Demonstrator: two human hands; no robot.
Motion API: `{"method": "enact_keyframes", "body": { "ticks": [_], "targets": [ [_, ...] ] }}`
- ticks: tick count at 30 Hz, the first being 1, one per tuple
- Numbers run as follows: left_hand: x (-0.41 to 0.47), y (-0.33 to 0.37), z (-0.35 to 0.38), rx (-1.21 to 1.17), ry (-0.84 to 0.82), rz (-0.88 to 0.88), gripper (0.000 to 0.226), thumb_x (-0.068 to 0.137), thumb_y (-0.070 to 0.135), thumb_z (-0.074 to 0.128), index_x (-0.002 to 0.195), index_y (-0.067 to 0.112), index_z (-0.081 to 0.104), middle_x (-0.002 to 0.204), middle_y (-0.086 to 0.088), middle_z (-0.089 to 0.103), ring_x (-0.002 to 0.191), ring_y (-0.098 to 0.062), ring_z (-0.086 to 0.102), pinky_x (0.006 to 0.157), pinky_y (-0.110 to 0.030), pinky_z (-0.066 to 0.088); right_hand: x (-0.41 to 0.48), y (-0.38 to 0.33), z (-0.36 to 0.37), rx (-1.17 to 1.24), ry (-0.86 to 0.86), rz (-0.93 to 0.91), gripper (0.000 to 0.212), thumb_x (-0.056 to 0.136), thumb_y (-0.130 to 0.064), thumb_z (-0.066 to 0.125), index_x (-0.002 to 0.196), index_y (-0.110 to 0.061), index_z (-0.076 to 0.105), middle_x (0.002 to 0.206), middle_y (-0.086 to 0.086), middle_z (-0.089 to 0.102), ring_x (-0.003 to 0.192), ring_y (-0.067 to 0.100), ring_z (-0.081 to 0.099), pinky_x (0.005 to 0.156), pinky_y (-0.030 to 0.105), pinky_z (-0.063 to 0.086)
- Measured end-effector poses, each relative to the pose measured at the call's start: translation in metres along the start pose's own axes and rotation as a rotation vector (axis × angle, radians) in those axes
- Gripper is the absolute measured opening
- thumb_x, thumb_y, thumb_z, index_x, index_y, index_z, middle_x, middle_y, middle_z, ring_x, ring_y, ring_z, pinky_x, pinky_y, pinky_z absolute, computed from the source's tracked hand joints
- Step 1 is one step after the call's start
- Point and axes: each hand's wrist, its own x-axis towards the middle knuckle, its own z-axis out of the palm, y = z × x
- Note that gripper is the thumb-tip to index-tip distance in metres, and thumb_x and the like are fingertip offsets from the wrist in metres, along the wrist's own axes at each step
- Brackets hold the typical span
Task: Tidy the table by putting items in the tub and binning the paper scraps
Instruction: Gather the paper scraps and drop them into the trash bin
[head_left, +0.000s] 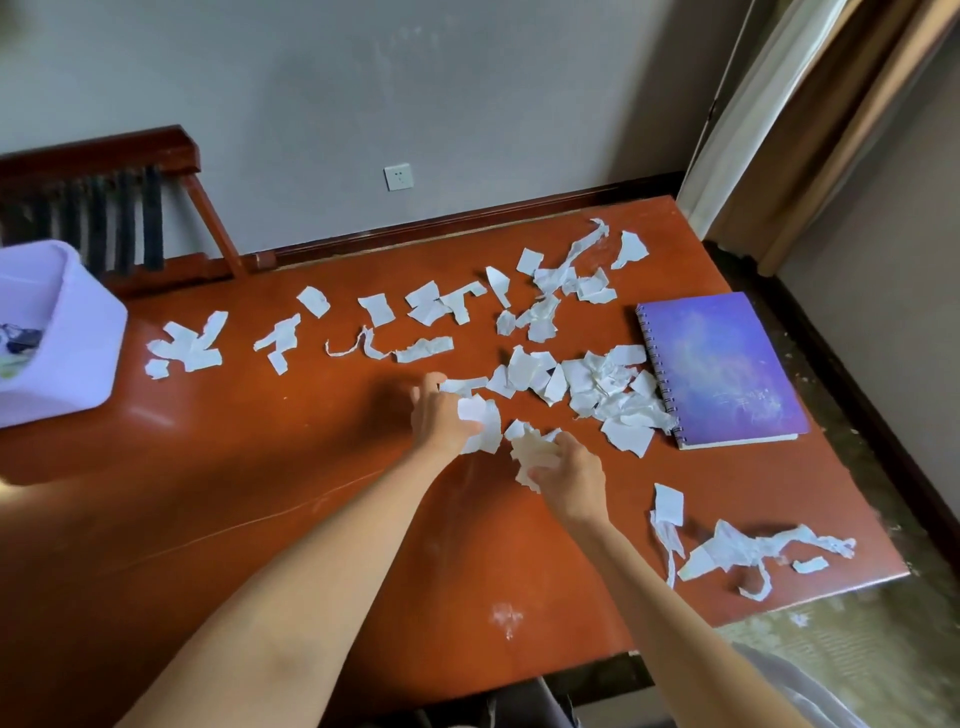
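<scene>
White torn paper scraps (597, 384) lie scattered over the red-brown table (260, 493), in a band across the middle and a second group (737, 551) near the right front edge. My left hand (441, 415) grips a few white scraps at the table's centre. My right hand (566, 478) is closed on a crumpled bunch of scraps just beside it. A purple spiral notebook (722, 369) lies flat at the right. The pale lilac tub (57, 332) stands at the far left edge, with dark items partly visible inside.
A wooden chair (130, 208) stands behind the table at the back left, against the grey wall. A curtain (810, 130) hangs at the right. The floor drops away past the table's right and front edges.
</scene>
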Motion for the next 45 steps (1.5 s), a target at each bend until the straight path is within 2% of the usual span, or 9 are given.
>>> {"method": "enact_keyframes", "body": {
  "ticks": [6,10,16,20,26,30,34,42,45],
  "targets": [
    [0.006,0.002,0.008,0.129,-0.05,-0.02,0.053,0.079,0.028,0.072,0.122,0.001,0.055,0.127,-0.01,0.049,0.118,-0.025,0.043,0.091,-0.03,0.046,0.011,-0.004,0.001,0.028,-0.037,0.028,0.024,0.081,-0.002,0.062,0.104,-0.001,0.057,0.104,0.013,0.065,0.092,0.03,0.062,0.069,0.027,0.047],
    [0.001,-0.001,0.005,-0.016,-0.102,-0.003,0.039,0.081,0.014,0.071,0.112,-0.006,0.06,0.12,-0.017,0.051,0.107,-0.029,0.055,0.083,-0.029,0.048,0.015,-0.008,0.004,0.04,-0.038,0.039,0.013,0.08,0.0,0.059,0.084,-0.005,0.047,0.085,0.008,0.056,0.075,0.025,0.051,0.052,0.023,0.037],
    [-0.009,-0.019,-0.021,-0.269,0.024,-0.153,0.039,0.075,0.005,0.074,0.108,-0.01,0.059,0.113,-0.019,0.054,0.107,-0.032,0.055,0.079,-0.028,0.044,0.014,-0.028,0.007,0.067,-0.025,0.04,0.016,0.08,0.001,0.058,0.083,-0.008,0.045,0.082,0.004,0.054,0.072,0.026,0.052,0.054,0.027,0.043],
    [-0.024,-0.048,-0.057,-0.469,0.154,-0.279,0.037,0.077,0.007,0.073,0.108,-0.005,0.057,0.099,-0.006,0.049,0.1,-0.028,0.056,0.071,-0.024,0.04,0.004,-0.052,0.021,0.087,-0.038,0.012,0.014,0.081,-0.001,0.059,0.083,-0.006,0.046,0.077,0.003,0.052,0.072,0.022,0.049,0.048,0.016,0.034],
    [-0.056,-0.119,-0.126,-0.708,0.319,-0.388,0.037,0.079,0.008,0.071,0.111,-0.001,0.056,0.098,-0.007,0.054,0.085,-0.015,0.054,0.041,0.0,0.041,-0.034,-0.121,0.074,0.118,-0.133,-0.062,0.046,0.084,-0.012,0.065,0.126,0.001,0.051,0.12,0.012,0.062,0.107,0.027,0.061,0.081,0.023,0.048],
    [-0.078,-0.187,-0.178,-0.805,0.434,-0.432,0.031,0.077,0.007,0.072,0.105,0.002,0.059,0.099,-0.01,0.059,0.078,-0.014,0.057,0.045,-0.008,0.045,-0.068,-0.17,0.131,0.161,-0.213,-0.107,0.054,0.081,-0.014,0.066,0.13,0.001,0.049,0.111,0.012,0.063,0.094,0.023,0.062,0.07,0.016,0.054],
    [-0.096,-0.264,-0.234,-0.835,0.516,-0.405,0.026,0.078,0.013,0.072,0.097,0.012,0.055,0.09,-0.001,0.055,0.072,-0.005,0.055,0.054,-0.015,0.043,-0.117,-0.225,0.198,0.207,-0.244,-0.135,0.064,0.081,-0.012,0.067,0.138,-0.002,0.04,0.131,0.014,0.055,0.118,0.028,0.056,0.091,0.029,0.047],
    [-0.124,-0.423,-0.358,-0.861,0.56,-0.317,0.014,0.079,0.009,0.07,0.078,0.017,0.058,0.078,0.001,0.06,0.073,-0.014,0.059,0.066,-0.027,0.049,-0.23,-0.34,0.331,0.279,-0.243,-0.193,0.042,0.081,-0.006,0.065,0.12,0.007,0.053,0.113,0.019,0.064,0.092,0.028,0.061,0.082,0.033,0.051],
    [-0.126,-0.469,-0.393,-0.873,0.615,-0.347,0.022,0.076,0.011,0.073,0.095,0.005,0.063,0.091,-0.007,0.064,0.082,-0.021,0.06,0.068,-0.031,0.048,-0.255,-0.373,0.371,0.256,-0.255,-0.226,0.041,0.081,-0.004,0.064,0.117,0.011,0.052,0.111,0.023,0.064,0.098,0.037,0.061,0.083,0.04,0.051]
  ]
}}
